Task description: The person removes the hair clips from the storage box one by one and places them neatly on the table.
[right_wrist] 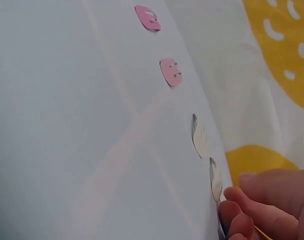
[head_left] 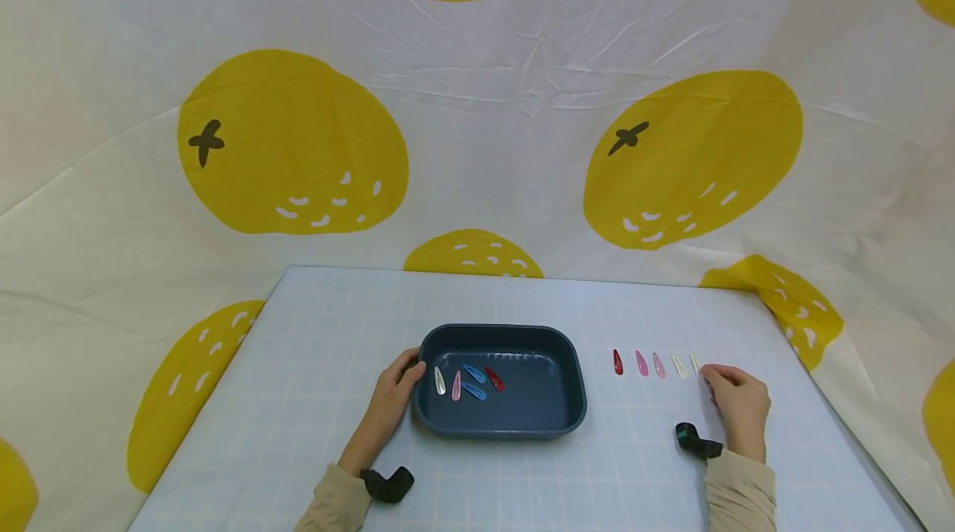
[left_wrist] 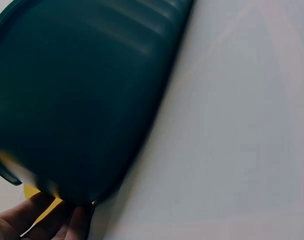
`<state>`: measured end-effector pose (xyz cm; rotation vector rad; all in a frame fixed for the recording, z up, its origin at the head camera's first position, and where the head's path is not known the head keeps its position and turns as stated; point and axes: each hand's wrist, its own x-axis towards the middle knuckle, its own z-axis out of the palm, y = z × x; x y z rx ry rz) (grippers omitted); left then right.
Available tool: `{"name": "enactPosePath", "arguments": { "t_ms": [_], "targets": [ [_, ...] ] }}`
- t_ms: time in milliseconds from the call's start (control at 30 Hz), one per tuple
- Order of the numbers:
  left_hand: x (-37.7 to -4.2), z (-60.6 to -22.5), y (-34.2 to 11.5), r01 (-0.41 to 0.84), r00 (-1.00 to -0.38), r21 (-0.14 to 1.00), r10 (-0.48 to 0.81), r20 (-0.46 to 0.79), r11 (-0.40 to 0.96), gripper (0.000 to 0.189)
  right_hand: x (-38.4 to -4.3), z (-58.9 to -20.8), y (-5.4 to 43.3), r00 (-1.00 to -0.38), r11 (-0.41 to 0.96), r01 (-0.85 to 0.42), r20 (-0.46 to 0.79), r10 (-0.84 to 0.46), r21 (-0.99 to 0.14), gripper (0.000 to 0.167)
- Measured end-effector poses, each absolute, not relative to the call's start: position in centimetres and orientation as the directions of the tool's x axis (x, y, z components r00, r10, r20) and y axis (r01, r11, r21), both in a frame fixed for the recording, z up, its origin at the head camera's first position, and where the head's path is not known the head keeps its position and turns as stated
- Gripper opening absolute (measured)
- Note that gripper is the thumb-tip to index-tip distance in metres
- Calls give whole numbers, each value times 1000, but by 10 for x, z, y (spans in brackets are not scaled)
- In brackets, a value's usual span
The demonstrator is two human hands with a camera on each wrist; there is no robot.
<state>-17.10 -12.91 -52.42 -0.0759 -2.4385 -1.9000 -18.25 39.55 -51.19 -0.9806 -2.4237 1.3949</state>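
Observation:
My left hand (head_left: pixel 391 395) grips the left rim of a dark blue rectangular tray (head_left: pixel 507 434); its fingers also show at the tray's edge in the left wrist view. Inside the tray lie snap hair clips: a silver-white one (head_left: pixel 439 383), a pink one (head_left: pixel 457 385), two blue ones and a red one (head_left: pixel 495 379). My right hand (head_left: pixel 739 403) is at the right end of a row of clips, thumb and fingertips together at the table. A sliver of a clip (right_wrist: pixel 221 227) shows under those fingertips, mostly hidden. Beside it lies a cream clip (right_wrist: pixel 216 181).
Leftward from the right hand, the row holds another cream clip (head_left: pixel 678 365), a light pink one (head_left: pixel 660 365), a pink one (head_left: pixel 642 363) and a red one (head_left: pixel 618 362). A pale checked cloth covers the table (head_left: pixel 336 325). Behind hangs a fruit-print curtain (head_left: pixel 492 142).

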Motion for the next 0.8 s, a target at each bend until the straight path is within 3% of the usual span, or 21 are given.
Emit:
{"name": "enactPosePath", "arguments": {
  "t_ms": [500,700,800],
  "targets": [
    [-176,-537,-130,75,-997,967,-4,78,245,42,-181,-509,394,-737,167,370,-179,652,-914,42],
    [-176,-537,-131,83,-996,968,-2,86,237,42,-180,-509,395,-718,39,291,-191,669,-956,20],
    [-176,-535,-130,91,-996,969,-1,93,230,39,-179,-509,396,-713,-9,269,-205,671,-963,18]
  ]
}}
